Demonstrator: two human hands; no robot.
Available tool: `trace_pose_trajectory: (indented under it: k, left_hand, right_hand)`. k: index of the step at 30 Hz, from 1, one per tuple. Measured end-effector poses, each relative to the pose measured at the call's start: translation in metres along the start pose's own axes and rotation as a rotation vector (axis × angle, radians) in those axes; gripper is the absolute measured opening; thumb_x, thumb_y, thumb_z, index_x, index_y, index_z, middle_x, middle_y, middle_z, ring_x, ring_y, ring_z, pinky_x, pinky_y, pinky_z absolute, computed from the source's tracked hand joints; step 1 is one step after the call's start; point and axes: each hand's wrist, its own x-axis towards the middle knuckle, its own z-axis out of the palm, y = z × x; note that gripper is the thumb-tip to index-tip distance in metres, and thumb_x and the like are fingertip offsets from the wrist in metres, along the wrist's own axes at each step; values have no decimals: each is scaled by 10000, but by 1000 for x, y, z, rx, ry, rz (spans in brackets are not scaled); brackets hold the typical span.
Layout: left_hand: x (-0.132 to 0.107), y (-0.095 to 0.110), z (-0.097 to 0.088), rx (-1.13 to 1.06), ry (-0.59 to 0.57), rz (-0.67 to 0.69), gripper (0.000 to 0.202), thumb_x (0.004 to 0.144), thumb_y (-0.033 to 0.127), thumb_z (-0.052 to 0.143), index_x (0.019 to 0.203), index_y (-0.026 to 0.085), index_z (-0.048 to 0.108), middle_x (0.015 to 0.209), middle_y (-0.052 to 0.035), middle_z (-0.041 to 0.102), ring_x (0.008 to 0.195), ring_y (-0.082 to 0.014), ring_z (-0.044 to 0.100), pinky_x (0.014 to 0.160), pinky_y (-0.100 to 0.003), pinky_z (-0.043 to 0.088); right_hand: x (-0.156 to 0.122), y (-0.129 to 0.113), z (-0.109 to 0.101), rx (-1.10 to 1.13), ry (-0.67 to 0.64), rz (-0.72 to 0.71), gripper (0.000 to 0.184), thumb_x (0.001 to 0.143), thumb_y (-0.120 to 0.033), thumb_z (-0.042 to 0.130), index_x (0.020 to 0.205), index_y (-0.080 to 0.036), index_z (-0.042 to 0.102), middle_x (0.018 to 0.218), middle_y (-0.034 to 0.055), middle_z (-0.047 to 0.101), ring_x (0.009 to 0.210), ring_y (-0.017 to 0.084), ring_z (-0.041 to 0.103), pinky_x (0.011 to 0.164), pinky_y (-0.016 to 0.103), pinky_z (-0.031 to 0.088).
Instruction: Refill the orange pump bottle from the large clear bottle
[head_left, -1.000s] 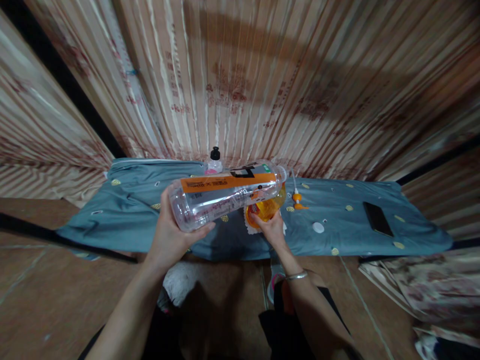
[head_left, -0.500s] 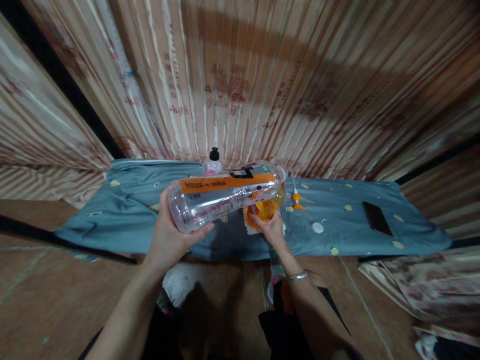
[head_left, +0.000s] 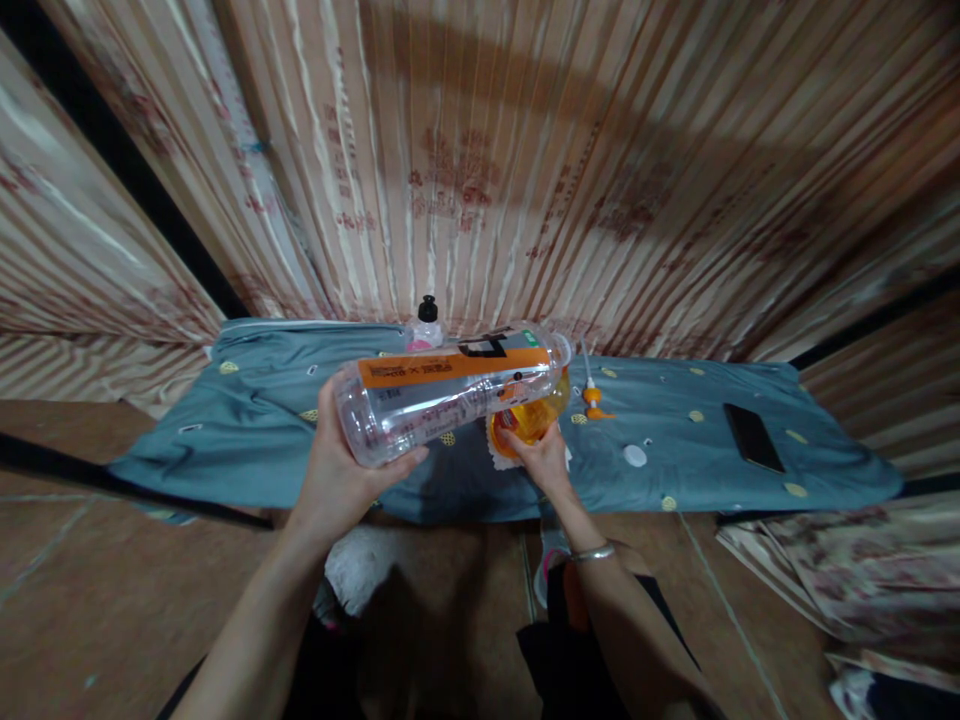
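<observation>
My left hand (head_left: pixel 349 470) grips the base of a large clear plastic bottle (head_left: pixel 450 385) with an orange and silver label. The bottle is tilted nearly level, its neck pointing right over a second bottle. That second one, a bottle of orange-yellow liquid (head_left: pixel 529 418), is held by my right hand (head_left: pixel 546 458) low on its side. Its upper part is partly hidden behind the clear bottle, so I cannot tell whether the two mouths touch. A white scalloped cloth or paper (head_left: pixel 498 455) lies under it. Right of it rests an orange pump top (head_left: pixel 593 398) with a clear tube.
A teal cloth (head_left: pixel 262 440) with yellow prints covers the narrow bench. On it are a white round cap (head_left: pixel 634 456), a black phone (head_left: pixel 754 437) and, behind the clear bottle, a small bottle with a black cap (head_left: pixel 428 310). Striped curtains (head_left: pixel 480 170) hang close behind.
</observation>
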Motion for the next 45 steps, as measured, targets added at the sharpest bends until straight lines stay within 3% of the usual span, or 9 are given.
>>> trace_pose_trajectory:
  k: [8,17,22,28,34,38,43,45]
  left_hand:
    - [-2,6,1,-31,-2,-58,920,517,328,939,1314,264,482,1398,-107,617,1345,-370,591,1170,-579,468]
    - [-3,9,2,-46,19,-90,931,476,314,947,1286,220,498,1338,-137,642,1310,-377,625,1132,-549,510]
    - [-3,10,2,-14,25,-98,944,467,322,938,1287,235,478,1317,-126,643,1285,-383,633,1149,-590,478]
    - [-4,9,1,-7,5,-113,935,484,316,930,1294,241,468,1334,-122,630,1318,-384,612,1151,-559,480]
    - [-5,4,1,-21,38,-134,932,465,364,947,1272,245,497,1296,-107,622,1288,-411,611,1130,-613,480]
    - [-6,3,3,-15,37,-124,1003,468,377,948,1343,264,472,1353,-118,605,1335,-418,579,1155,-619,450]
    - [-5,4,4,7,10,-118,1177,493,353,939,1492,288,320,1356,-123,600,1292,-408,614,1139,-636,461]
    - [-5,3,3,3,10,-111,1166,488,353,943,1485,302,341,1364,-112,590,1307,-410,602,1143,-630,461]
  right_hand:
    - [-1,-1,0,22,4,-9,699,554,-537,889,1100,-211,598,1053,113,784,985,323,752,902,464,611]
    - [-1,-3,0,30,-25,10,787,545,-572,879,1165,-196,572,1076,131,773,1025,345,740,926,495,593]
    - [-1,-4,0,33,-18,8,756,555,-553,882,1150,-194,585,1031,119,783,980,334,752,878,466,612]
    - [-2,-5,0,55,-34,-9,756,568,-539,881,1174,-205,577,1051,106,782,1004,327,751,904,462,609]
    - [-2,-5,1,58,-41,2,747,575,-532,874,1181,-210,578,1080,109,775,1005,325,751,909,468,606]
    - [-2,-6,3,69,-30,0,727,574,-520,875,1164,-208,585,1048,101,781,975,317,756,897,461,610]
    - [-2,-6,4,97,-22,-8,729,578,-508,887,1170,-210,586,1051,96,786,969,305,759,875,435,617]
    - [-2,-5,4,92,-19,-13,728,579,-502,894,1173,-212,589,1045,91,788,965,303,760,876,435,616]
